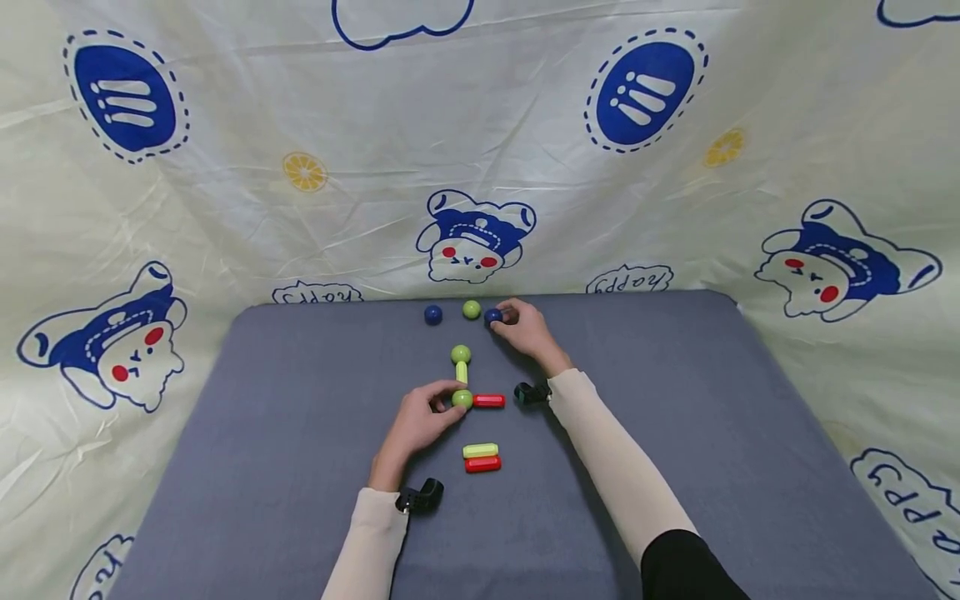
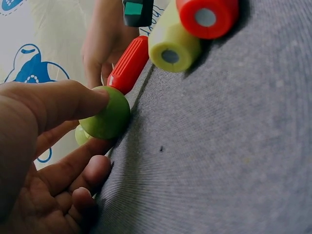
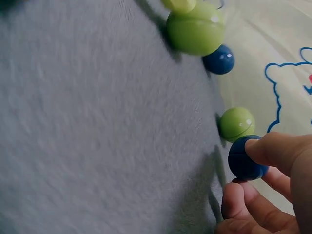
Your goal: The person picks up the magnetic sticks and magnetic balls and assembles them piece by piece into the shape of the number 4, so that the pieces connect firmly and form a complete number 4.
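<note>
My left hand (image 1: pixel 423 414) pinches a green ball (image 2: pixel 109 114) between thumb and fingers, low over the cloth. From that ball a red rod (image 1: pixel 489 402) sticks out to the right, and a yellow-green rod (image 1: pixel 462 372) runs away to a second green ball (image 1: pixel 461 354). Toward the back of the table my right hand (image 1: pixel 525 327) grips a dark blue ball (image 3: pixel 246 158) between thumb and fingers. Just left of it sits a loose green ball (image 3: pixel 237 124), and farther left another blue ball (image 1: pixel 432 315).
A yellow rod (image 1: pixel 480 451) and a red rod (image 1: pixel 483 464) lie side by side in front of the joined pieces. Grey cloth covers the table (image 1: pixel 300 467). A printed white curtain (image 1: pixel 360 233) hangs behind the table's back edge.
</note>
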`<action>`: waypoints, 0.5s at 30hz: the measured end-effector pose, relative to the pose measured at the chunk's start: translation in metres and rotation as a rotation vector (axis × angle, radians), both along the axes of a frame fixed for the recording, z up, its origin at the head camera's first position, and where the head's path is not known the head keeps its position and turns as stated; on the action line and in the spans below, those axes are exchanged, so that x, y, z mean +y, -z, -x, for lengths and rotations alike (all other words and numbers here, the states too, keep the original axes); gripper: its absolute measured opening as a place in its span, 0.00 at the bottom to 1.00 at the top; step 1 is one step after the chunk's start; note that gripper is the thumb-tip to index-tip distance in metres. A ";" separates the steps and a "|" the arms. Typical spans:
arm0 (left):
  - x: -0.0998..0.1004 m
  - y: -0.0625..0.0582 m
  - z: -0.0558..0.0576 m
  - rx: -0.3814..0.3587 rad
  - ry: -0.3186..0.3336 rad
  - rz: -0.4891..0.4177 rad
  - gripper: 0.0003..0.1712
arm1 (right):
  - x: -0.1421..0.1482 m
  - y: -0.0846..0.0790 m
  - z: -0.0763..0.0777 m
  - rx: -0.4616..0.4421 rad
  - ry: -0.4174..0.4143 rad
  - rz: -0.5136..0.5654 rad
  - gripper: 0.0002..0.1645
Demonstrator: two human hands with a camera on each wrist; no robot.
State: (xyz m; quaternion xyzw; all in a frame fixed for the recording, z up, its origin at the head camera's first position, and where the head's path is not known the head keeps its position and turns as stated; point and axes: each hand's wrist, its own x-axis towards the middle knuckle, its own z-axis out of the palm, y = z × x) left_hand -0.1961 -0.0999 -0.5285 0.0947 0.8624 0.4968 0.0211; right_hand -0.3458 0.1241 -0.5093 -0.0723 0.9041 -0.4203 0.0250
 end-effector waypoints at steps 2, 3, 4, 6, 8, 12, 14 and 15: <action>0.000 -0.001 0.001 -0.001 -0.002 -0.001 0.17 | 0.000 0.000 -0.004 -0.001 0.013 0.028 0.23; -0.001 -0.001 0.001 -0.001 -0.003 -0.002 0.17 | 0.000 0.000 -0.006 0.000 0.016 0.040 0.22; -0.001 -0.002 0.002 0.000 -0.006 -0.005 0.17 | 0.000 0.001 -0.007 0.003 0.016 0.054 0.23; -0.001 -0.002 0.002 0.001 -0.012 -0.008 0.17 | 0.000 0.002 -0.011 0.013 0.008 0.081 0.23; -0.001 -0.002 0.001 -0.003 -0.007 -0.002 0.17 | 0.002 0.003 -0.015 0.022 0.004 0.107 0.23; -0.001 0.000 0.000 -0.014 0.005 0.001 0.17 | 0.007 0.004 -0.025 0.025 0.004 0.144 0.22; -0.001 0.000 -0.001 -0.012 0.006 -0.004 0.17 | 0.009 0.003 -0.028 0.032 0.003 0.146 0.22; -0.001 0.000 -0.001 -0.010 0.004 -0.008 0.17 | 0.009 0.003 -0.030 0.036 -0.001 0.150 0.22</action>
